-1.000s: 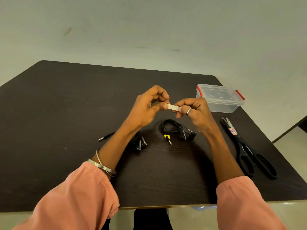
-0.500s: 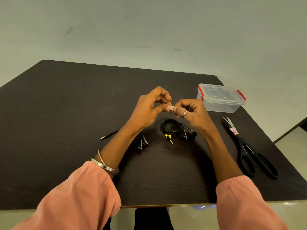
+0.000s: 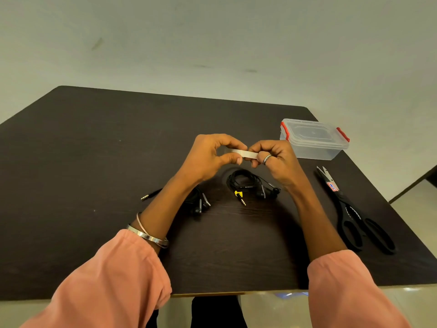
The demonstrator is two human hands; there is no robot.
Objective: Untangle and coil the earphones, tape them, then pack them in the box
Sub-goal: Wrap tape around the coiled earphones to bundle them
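A short strip of pale tape is stretched between my two hands above the table. My left hand pinches its left end and my right hand pinches its right end. Below them a coiled black earphone with a yellow tag at its plug lies on the dark table. A second black earphone lies partly hidden under my left forearm, its plug sticking out to the left. The clear plastic box with red clips stands shut at the back right.
Black scissors lie along the table's right side, tips pointing away from me. The table's right edge and near edge are close to them. Pink sleeves cover both forearms.
My fingertips came together half a second ago, hiding most of the tape. They have since drawn apart, and the strip shows stretched between them again.
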